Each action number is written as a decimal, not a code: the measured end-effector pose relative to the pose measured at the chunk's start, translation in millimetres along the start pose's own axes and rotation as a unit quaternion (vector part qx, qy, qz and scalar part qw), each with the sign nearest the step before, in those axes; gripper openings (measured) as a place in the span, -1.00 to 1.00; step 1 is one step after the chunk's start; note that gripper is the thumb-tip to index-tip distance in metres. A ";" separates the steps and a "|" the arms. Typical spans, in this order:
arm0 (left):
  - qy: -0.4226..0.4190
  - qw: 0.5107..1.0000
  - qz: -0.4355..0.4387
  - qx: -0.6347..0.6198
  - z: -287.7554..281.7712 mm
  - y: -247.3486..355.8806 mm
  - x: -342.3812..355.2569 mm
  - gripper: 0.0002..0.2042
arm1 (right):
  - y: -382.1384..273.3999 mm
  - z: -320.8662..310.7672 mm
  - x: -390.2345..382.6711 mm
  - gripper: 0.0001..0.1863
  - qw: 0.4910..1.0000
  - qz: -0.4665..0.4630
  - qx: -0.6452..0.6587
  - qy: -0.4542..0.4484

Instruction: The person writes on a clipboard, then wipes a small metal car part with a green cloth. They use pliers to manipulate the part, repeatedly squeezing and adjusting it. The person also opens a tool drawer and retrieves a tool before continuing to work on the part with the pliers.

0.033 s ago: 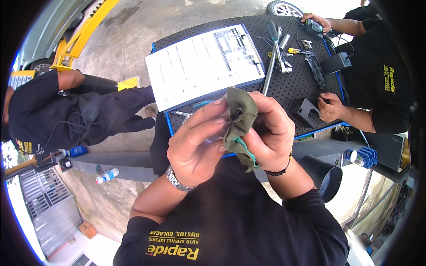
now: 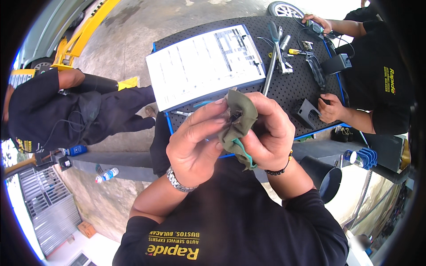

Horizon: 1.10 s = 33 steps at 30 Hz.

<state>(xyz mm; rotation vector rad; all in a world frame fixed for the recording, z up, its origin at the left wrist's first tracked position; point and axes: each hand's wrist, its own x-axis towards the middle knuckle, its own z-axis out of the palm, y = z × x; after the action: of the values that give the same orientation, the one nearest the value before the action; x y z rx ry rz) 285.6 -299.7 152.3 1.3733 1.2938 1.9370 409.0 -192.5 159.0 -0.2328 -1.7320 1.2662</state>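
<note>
We find the cloth [image 2: 240, 126] gathered between the two hands, bunched and roughly upright, its upper end flared around a dark fold. The left hand [image 2: 191, 146] is clamped on its left side with the fingertips; the right hand [image 2: 271, 135] is clamped on its right, thumb pressed along the front. We note the cloth's teal edge below that thumb, and the desk [image 2: 290, 99] and sheet [image 2: 195, 66] beyond.
</note>
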 end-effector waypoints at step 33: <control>0.144 0.954 -0.129 -0.230 27.3 9.6 -0.9 -0.89 | 10.2 9.9 -2.8 -0.69 0.990 -0.039 -0.105 0.083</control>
<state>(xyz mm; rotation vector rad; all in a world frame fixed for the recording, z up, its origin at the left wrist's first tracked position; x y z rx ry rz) 311.9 -293.0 162.3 0.6808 0.9860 2.1255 399.3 -196.1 148.8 -0.3789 -1.7122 0.9790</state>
